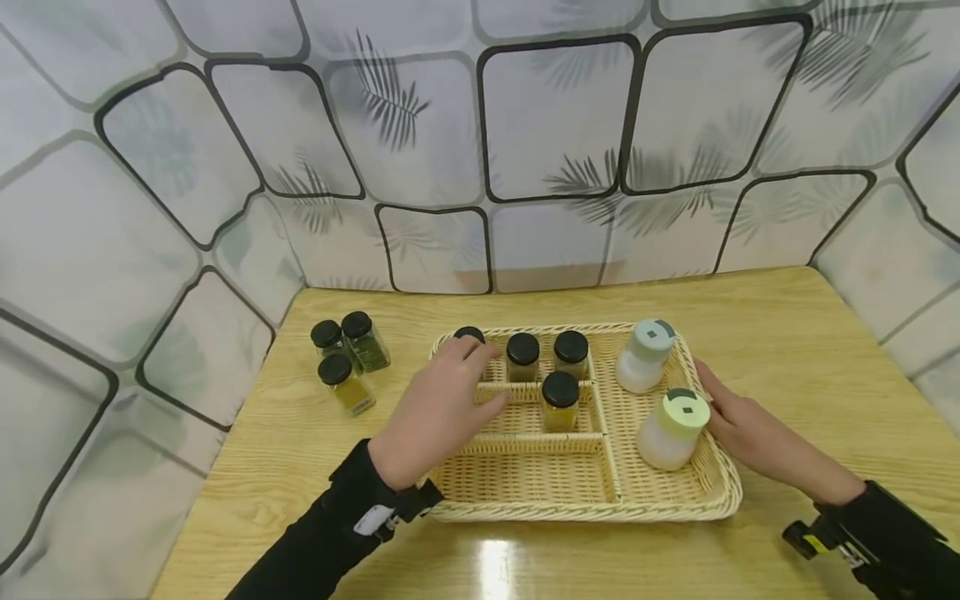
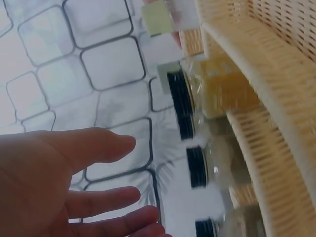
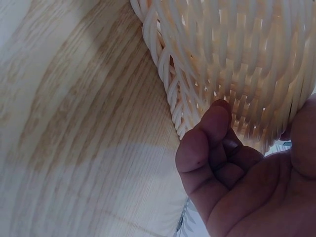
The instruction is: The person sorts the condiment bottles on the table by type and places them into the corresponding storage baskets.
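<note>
A wicker basket (image 1: 525, 510) with compartments lies on the table. Over its left part, my left hand (image 1: 446, 408) reaches with spread fingers beside a black-lidded jar (image 1: 469, 333), partly hidden behind it. In the left wrist view those fingers hold nothing. Two more black-lidded spice jars (image 1: 522, 357) (image 1: 571, 354) stand in the back row, and a jar of yellow spice (image 1: 560, 402) in the middle row. My right hand (image 1: 757, 433) grips the basket's right side; in the right wrist view its curled fingers (image 3: 205, 143) press the woven wall.
In the basket's right compartment are a white bottle with a blue-grey lid (image 1: 647, 354) and one with a light green lid (image 1: 673, 429). Three black-lidded jars (image 1: 347, 383) (image 1: 366, 342) (image 1: 327, 335) stand on the wooden table (image 1: 262, 500), left of the basket. Patterned cloth (image 1: 555, 125) walls surround the table's back and sides.
</note>
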The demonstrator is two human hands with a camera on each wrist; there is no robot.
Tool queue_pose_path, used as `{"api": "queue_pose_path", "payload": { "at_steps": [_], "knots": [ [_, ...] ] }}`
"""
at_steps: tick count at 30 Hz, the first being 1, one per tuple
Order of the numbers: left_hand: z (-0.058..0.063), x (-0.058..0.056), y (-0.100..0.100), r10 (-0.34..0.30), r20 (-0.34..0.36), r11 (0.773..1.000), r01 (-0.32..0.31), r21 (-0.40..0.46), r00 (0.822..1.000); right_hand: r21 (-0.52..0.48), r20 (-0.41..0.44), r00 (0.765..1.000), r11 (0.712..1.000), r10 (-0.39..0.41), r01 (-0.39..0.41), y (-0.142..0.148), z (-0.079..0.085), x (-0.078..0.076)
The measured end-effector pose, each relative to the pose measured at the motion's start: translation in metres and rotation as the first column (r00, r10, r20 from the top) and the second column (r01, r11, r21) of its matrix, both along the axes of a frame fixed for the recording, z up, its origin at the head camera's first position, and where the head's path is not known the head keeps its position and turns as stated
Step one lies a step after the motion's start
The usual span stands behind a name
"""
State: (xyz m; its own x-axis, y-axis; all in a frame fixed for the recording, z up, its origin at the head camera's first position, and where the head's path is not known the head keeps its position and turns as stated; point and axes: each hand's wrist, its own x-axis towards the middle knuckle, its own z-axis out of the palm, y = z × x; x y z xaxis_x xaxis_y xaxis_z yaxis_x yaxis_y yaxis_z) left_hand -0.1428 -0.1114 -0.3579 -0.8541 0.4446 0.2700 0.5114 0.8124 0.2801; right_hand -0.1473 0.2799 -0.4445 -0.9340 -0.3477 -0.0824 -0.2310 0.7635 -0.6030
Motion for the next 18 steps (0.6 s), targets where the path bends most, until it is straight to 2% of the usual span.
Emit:
{"api": "queue_pose_path", "payload": {
  "at_steps": [5, 8, 18],
  "knots": [
    [0.002, -0.001, -0.023, 0.096, -0.031, 0.994, -0.095, 0.049, 0.995, -0.008, 0.005, 1.000, 1.000, 0.003, -0.003, -0.001, 0.000, -0.001],
    [0.001, -0.001, -0.035, 0.132, -0.052, 0.989, -0.128, 0.073, 0.990, -0.003, 0.000, 1.000, 1.000, 0.001, -0.001, 0.000, 0.000, -0.001],
    [-0.004, -0.003, -0.072, 0.254, -0.085, 0.966, -0.247, 0.079, 0.964, -0.018, 0.011, 1.000, 1.000, 0.006, -0.005, 0.001, 0.000, 0.000]
  ]
}}
